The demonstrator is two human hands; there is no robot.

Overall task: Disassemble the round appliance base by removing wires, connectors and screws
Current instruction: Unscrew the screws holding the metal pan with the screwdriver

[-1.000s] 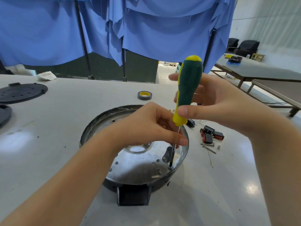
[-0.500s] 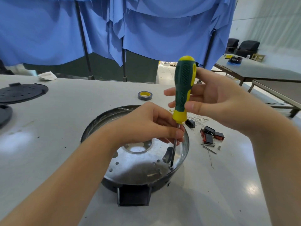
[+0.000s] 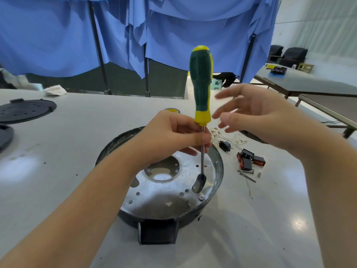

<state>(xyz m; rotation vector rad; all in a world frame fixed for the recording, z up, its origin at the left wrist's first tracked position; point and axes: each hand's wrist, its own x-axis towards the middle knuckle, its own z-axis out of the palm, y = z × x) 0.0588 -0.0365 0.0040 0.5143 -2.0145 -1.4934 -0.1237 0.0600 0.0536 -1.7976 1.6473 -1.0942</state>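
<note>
The round appliance base [image 3: 217,171], a shallow metal pan with a black rim and a black tab at the front, sits on the table before me. My left hand [image 3: 173,136] pinches the steel shaft of a green and yellow screwdriver [image 3: 201,84], which stands upright over the pan with its tip above a dark slot. A loose screw [image 3: 201,197] lies on the pan floor near the right front. My right hand [image 3: 251,115] hovers just right of the handle, fingers spread, touching nothing.
Removed wires [image 3: 228,137], a black connector [image 3: 225,146], red and black switches [image 3: 249,160] and small screws [image 3: 249,174] lie right of the base. A tape roll [image 3: 172,110] sits behind my left hand. Black round covers [image 3: 25,111] lie at the far left.
My right hand has let go of the screwdriver handle and opened. The screwdriver has lifted off the screw and now stands upright, held by my left hand alone.
</note>
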